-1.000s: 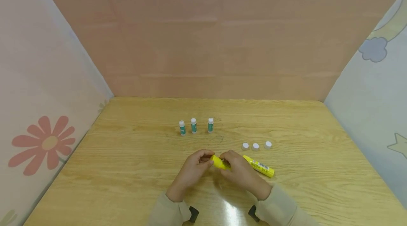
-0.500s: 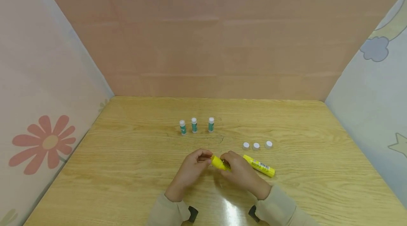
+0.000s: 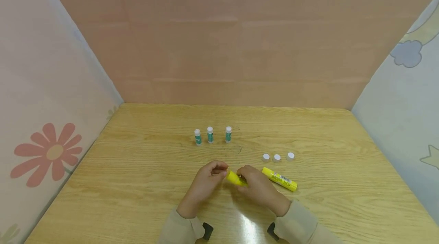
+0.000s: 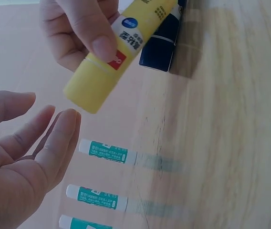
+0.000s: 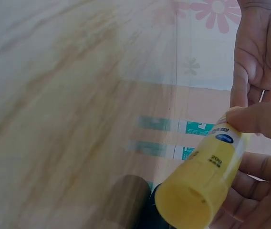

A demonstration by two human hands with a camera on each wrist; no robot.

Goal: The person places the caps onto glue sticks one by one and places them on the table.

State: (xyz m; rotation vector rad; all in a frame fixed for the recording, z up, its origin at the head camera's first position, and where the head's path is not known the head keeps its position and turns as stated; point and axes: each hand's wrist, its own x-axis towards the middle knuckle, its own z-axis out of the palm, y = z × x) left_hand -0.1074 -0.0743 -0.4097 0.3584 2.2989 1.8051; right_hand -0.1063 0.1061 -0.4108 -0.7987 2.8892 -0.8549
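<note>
My right hand (image 3: pixel 258 185) holds a yellow glue stick (image 4: pixel 121 52), thumb pressed along its label. The glue stick is tilted, its capped end pointing toward my left hand (image 4: pixel 26 148). That hand has relaxed, parted fingers, with the fingertips right by the cap in the left wrist view. In the right wrist view the other end of the stick shows a hollow base. A second yellow glue stick (image 3: pixel 280 179) lies on the table just beyond my right hand.
Three small green-and-white glue sticks (image 3: pixel 210 135) stand upright toward the back. Three white round caps or tops (image 3: pixel 277 158) stand in a row at right. A dark blue thing (image 4: pixel 158 55) is partly hidden behind the held stick. Printed walls (image 3: pixel 411 103) flank the wooden table (image 3: pixel 137 183).
Both hands shift slightly left over the table, the yellow glue stick staying in my right hand. The standing sticks and the lying glue stick keep their places.
</note>
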